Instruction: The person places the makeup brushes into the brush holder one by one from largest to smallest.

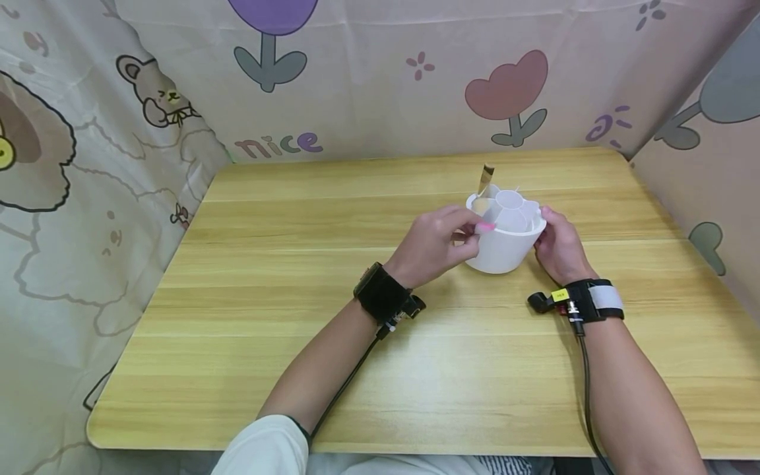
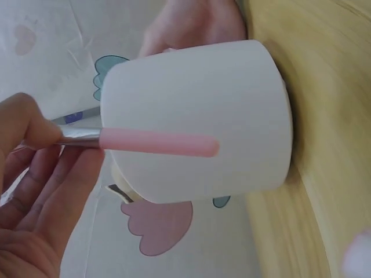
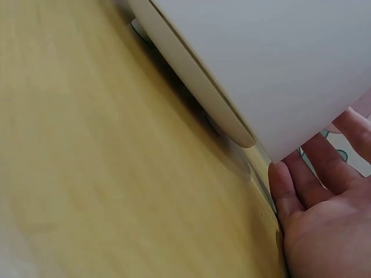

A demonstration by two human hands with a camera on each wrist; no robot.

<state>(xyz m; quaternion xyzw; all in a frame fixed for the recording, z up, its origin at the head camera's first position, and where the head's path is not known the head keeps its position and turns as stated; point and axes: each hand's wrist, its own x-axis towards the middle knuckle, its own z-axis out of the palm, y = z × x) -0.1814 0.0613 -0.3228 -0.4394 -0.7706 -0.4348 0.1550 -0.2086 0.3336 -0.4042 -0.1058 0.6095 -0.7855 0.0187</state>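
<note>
My left hand [image 1: 436, 244] pinches a makeup brush [image 2: 159, 143] by its silver ferrule. The brush's pink handle sticks out in front of the white round holder [image 1: 501, 255], overlapping its side wall in the left wrist view. Several compartments show inside the holder, around a round tube in the middle. A flat gold-coloured piece [image 1: 486, 178] stands up out of it at the back left. My right hand [image 1: 561, 244] grips the holder from the right, with fingers [image 3: 333, 159] against its wall. The holder's base is close over the table in the right wrist view.
The wooden table [image 1: 285, 290] reaches back to a patterned cloth [image 1: 368, 86] hung behind it and along both sides. Each wrist wears a black camera strap [image 1: 380, 290], with a cable [image 1: 588, 389] running back along the forearm.
</note>
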